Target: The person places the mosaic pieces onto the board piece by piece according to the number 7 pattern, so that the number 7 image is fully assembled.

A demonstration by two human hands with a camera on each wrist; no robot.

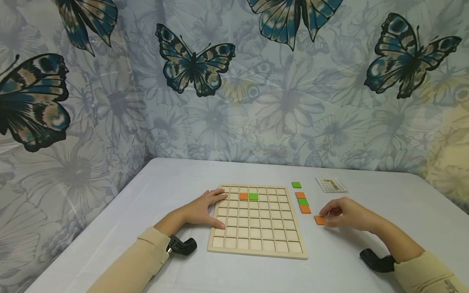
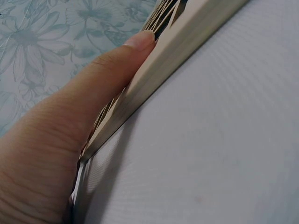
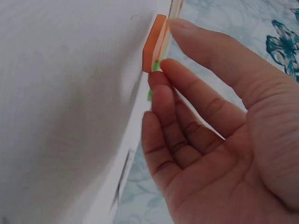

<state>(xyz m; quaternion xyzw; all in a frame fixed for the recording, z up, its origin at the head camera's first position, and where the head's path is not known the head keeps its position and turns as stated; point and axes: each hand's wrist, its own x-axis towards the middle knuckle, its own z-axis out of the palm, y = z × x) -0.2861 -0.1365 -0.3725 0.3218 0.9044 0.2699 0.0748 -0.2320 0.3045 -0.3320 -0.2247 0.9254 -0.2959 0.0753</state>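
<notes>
My left hand (image 1: pixel 199 208) rests spread along the left edge of a wooden grid board (image 1: pixel 257 254). Its thumb (image 2: pixel 112 65) lies across the raised rim, and its fingers touch the board's upper left. One orange tile (image 1: pixel 243 196) and one green tile (image 1: pixel 253 196) sit side by side in the board's second row. Right of the board, my right hand (image 1: pixel 348 213) pinches a loose orange tile (image 1: pixel 318 220) at its edges between thumb and index finger, low over the table. In the right wrist view the other fingers curl loosely beside this orange tile (image 3: pixel 152 46).
A short column holds an orange tile (image 1: pixel 300 195), a green tile (image 1: pixel 303 201) and another orange tile (image 1: pixel 305 209), right of the board. A single green tile (image 1: pixel 296 184) lies behind them. Farther right is a small printed grid card (image 1: pixel 338 188). A patterned cloth backdrop (image 1: pixel 286 134) borders the table.
</notes>
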